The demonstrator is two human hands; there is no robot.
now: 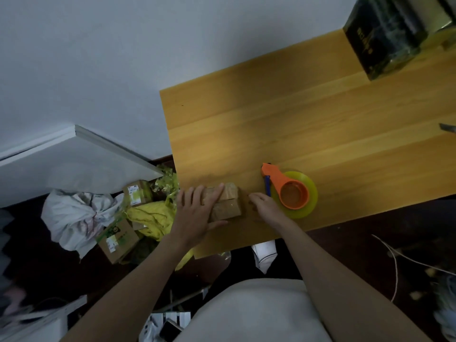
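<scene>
The cardboard box (225, 202) sits near the worktop's (308, 124) near-left corner. It looks light, stiff, probably tape-slick, so take it by its sides. The left hand (197, 215) presses it, fingers flat; the right hand (261, 202) curls at its right end — grip unclear.

Honestly, nothing here is legible. The dark box (385, 38) has gold lettering (364, 43) down one side, but it's too blurry to read. The two cardboard parcels on the floor (140, 191) (123, 245) have white shipping labels (134, 196) (111, 241) with green print, and that's all mush too.
</scene>
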